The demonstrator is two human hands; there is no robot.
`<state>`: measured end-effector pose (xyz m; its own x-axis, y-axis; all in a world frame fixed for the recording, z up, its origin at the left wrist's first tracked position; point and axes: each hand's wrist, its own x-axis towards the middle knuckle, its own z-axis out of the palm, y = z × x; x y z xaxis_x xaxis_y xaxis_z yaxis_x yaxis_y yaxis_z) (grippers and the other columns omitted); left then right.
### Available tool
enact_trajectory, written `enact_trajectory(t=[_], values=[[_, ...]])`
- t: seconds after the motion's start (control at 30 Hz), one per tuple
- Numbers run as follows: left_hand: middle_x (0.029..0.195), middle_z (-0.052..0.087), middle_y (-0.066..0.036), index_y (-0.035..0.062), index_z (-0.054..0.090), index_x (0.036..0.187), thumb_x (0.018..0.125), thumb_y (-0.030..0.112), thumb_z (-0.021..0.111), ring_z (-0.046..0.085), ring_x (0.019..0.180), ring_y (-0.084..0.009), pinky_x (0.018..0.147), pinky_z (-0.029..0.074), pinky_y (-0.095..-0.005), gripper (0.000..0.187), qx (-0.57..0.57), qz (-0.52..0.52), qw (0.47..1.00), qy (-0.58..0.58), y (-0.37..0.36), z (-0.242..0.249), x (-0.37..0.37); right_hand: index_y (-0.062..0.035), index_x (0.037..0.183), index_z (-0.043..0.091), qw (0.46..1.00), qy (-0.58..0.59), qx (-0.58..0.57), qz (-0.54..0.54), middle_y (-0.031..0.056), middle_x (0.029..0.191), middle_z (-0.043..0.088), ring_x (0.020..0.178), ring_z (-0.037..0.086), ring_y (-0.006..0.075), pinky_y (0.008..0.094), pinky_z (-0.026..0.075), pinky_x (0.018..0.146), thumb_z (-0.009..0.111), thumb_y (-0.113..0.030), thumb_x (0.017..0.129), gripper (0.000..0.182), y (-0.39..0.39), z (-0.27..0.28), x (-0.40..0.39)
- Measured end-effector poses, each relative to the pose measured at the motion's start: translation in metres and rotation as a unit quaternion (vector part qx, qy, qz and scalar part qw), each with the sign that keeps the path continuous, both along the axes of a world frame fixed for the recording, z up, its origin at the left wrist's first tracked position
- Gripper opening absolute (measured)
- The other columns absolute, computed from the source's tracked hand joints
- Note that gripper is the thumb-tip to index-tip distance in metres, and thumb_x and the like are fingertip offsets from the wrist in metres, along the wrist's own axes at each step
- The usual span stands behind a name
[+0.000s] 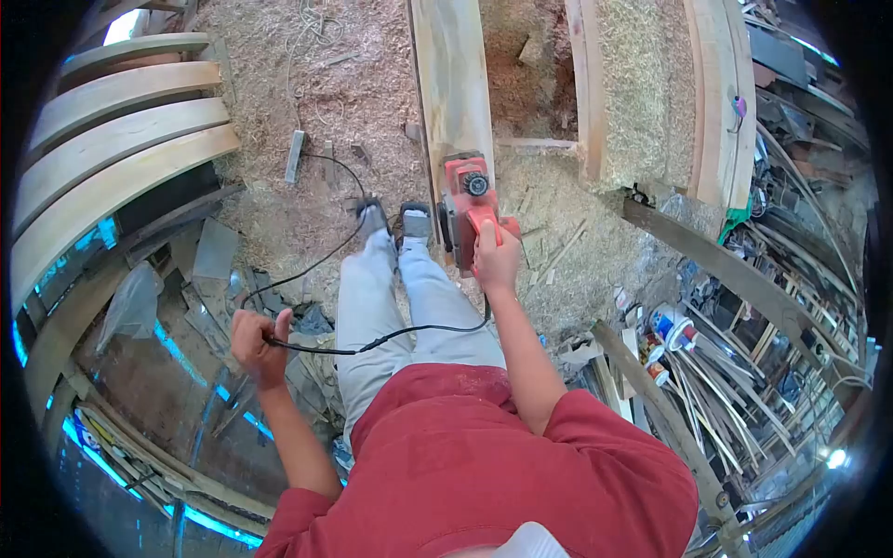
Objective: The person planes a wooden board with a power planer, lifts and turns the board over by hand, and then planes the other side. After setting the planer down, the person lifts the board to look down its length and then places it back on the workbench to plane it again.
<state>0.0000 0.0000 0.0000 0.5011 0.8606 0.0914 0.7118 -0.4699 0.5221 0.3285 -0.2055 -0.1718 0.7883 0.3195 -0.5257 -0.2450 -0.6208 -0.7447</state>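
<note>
Ahead and left of the left grip (257,346), several curved timbers (130,135) sit in a row; a clear plastic sheet (132,302) lies to its left. Shavings (265,74) litter the floor beyond both grips. Right of the right grip (498,256), a beam (707,249) slants; farther right and back, thin wooden strips (716,405) lie heaped.

R arm (528,358) reaches fwd, angled slightly inward, farther out than L; wrist approx. straight, R hand (498,260) curled in a grip. L arm (299,442) held out to L side, L hand (256,346) w/ fingers curled, thumb (283,324) pointing fwd. Legs (423,298) extended, feet (416,223) close tog.
</note>
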Motion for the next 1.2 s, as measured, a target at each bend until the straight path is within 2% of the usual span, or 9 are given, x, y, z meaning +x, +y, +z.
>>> enact_trajectory(t=[0.1,0.17,0.2,0.4,0.47,0.63,0.83,1.1,1.2], values=[[0.066,0.042,-0.006,0.0079,0.047,0.069,0.079,0.037,0.09,0.045,0.064,-0.0258,0.059,0.037,-0.0396,0.053,-0.002,-0.006,1.0,-0.019,0.028,0.02,0.014,-0.009,0.067,0.055,1.0,0.02,-0.001,-0.01,-0.002,0.054,0.048,0.039,0.043,0.0091,0.0276,0.033,0.036,0.06,-0.038,0.102,0.046,0.02,0.018,0.006],[0.065,0.038,-0.006,0.0075,0.042,0.068,0.074,0.045,0.091,0.042,0.061,-0.0247,0.058,0.036,-0.0369,0.062,0.001,-0.046,0.998,-0.05,0.052,0.016,0.028,0.0041,0.087,0.072,0.996,0.004,-0.083,0.02,0.0236,0.07,0.066,0.064,0.064,0.0356,0.0438,0.049,0.065,0.057,-0.036,0.1,0.045,0.042,0.018,0.023],[0.065,0.038,-0.006,0.0075,0.042,0.068,0.074,0.045,0.091,0.042,0.061,-0.0247,0.058,0.036,-0.0369,0.062,0.002,-0.046,0.998,-0.046,0.063,0.016,0.031,0.0041,0.087,0.072,0.996,0.007,-0.082,0.019,0.0236,0.07,0.066,0.064,0.064,0.0356,0.0438,0.049,0.065,0.057,-0.036,0.1,0.045,0.052,0.019,0.025],[0.064,0.034,-0.007,0.0074,0.039,0.067,0.072,0.045,0.092,0.038,0.059,-0.0259,0.054,0.032,-0.0395,0.065,-0.062,-0.019,0.997,0.029,0.117,0.003,0.043,0.0038,0.086,0.072,0.998,0.014,-0.064,-0.009,0.0235,0.07,0.066,0.064,0.065,0.0346,0.0436,0.049,0.065,0.059,-0.036,0.1,0.045,0.098,0.018,0.045],[0.063,0.034,-0.007,0.0074,0.039,0.067,0.073,0.043,0.091,0.038,0.059,-0.0267,0.054,0.032,-0.0395,0.064,-0.055,-0.017,0.998,0.017,0.133,-0.002,0.05,-0.0099,0.069,0.055,0.999,0.014,-0.009,-0.028,-0.0032,0.055,0.048,0.04,0.043,0.0073,0.0268,0.032,0.036,0.059,-0.036,0.103,0.043,0.106,0.008,0.05],[0.063,0.034,-0.008,0.0074,0.041,0.066,0.075,0.04,0.091,0.04,0.059,-0.0283,0.054,0.031,-0.0393,0.06,-0.025,-0.071,0.996,-0.052,0.184,-0.003,0.073,-0.0095,0.071,0.056,0.998,0.034,0.001,-0.046,-0.0033,0.055,0.048,0.041,0.042,0.0066,0.0259,0.033,0.037,0.059,-0.035,0.103,0.042,0.134,0.013,0.062],[0.062,0.033,-0.007,0.0064,0.04,0.067,0.073,0.044,0.091,0.038,0.058,-0.0283,0.054,0.03,-0.0402,0.063,-0.108,-0.12,0.986,-0.042,0.234,0.001,0.078,-0.0087,0.072,0.057,0.996,0.056,0.012,-0.071,-0.0022,0.057,0.052,0.043,0.046,0.0068,0.0251,0.036,0.039,0.06,-0.036,0.103,0.042,0.18,0.03,0.079],[0.064,0.037,-0.009,0.0064,0.042,0.068,0.074,0.011,0.091,0.037,0.058,-0.0293,0.054,0.03,-0.0399,0.049,-0.075,-0.119,0.988,-0.058,0.269,0.01,0.111,-0.008,0.072,0.057,0.999,0.008,-0.012,-0.04,-0.0021,0.057,0.052,0.042,0.047,0.0077,0.0266,0.037,0.039,0.06,-0.038,0.103,0.043,0.214,0.024,0.109],[0.066,0.04,-0.009,0.0061,0.045,0.07,0.078,0.008,0.087,0.038,0.058,-0.0282,0.054,0.03,-0.0398,0.043,-0.064,-0.123,0.988,-0.062,0.284,0.006,0.113,-0.008,0.071,0.057,0.999,0.007,-0.007,-0.04,-0.0021,0.055,0.051,0.041,0.047,0.0078,0.0266,0.036,0.038,0.061,-0.038,0.103,0.044,0.228,0.02,0.12]])
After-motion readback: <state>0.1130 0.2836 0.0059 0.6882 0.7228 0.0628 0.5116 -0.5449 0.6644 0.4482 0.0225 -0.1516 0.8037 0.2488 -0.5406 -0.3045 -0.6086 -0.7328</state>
